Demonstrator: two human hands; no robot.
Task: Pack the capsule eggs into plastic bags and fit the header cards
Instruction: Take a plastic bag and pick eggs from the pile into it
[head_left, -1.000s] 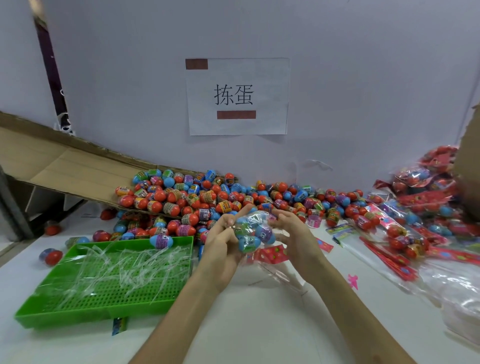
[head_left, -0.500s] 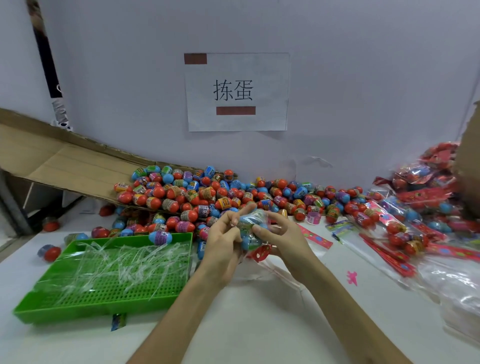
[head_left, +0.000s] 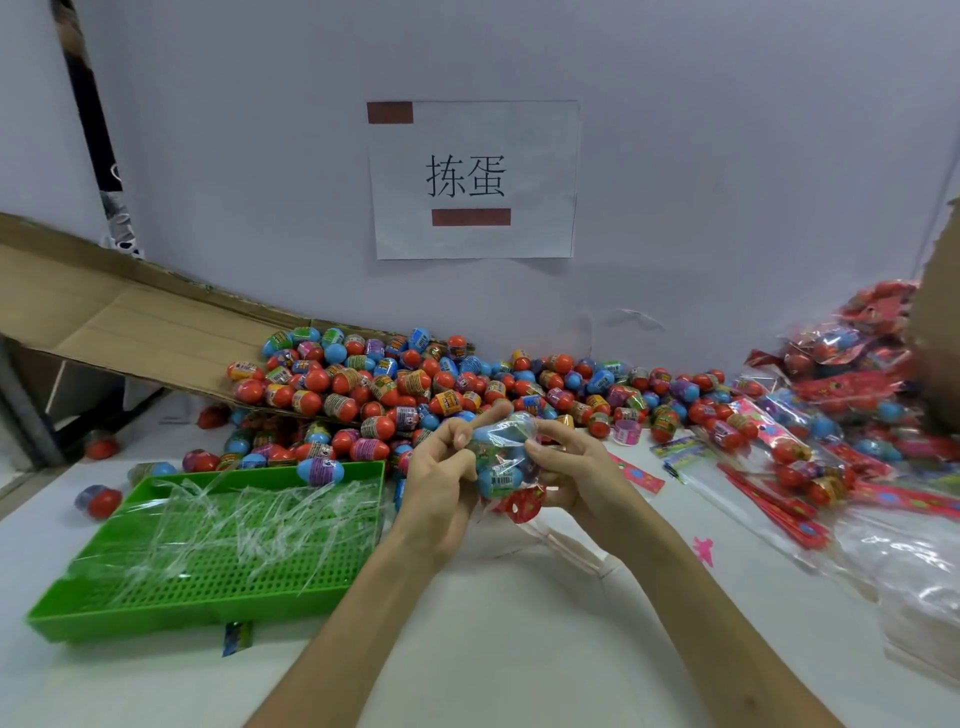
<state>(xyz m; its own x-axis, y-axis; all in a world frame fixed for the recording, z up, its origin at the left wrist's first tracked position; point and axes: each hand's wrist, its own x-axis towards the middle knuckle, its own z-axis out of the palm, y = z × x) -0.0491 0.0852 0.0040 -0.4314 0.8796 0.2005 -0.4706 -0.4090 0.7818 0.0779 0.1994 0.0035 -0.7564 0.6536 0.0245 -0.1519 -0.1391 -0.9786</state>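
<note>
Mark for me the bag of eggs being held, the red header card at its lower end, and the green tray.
bag of eggs (head_left: 501, 467): head view, middle of the clear film.
red header card (head_left: 522, 506): head view, its dotted red face.
green tray (head_left: 171, 618): head view, front wall.

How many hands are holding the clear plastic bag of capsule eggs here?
2. The left hand holds the clear plastic bag of capsule eggs on its left side; the right hand pinches its right side. No other hand shows.

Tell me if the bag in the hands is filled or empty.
Filled. Several capsule eggs show through the clear plastic bag gripped between the left hand and right hand; how many, cannot tell.
</note>
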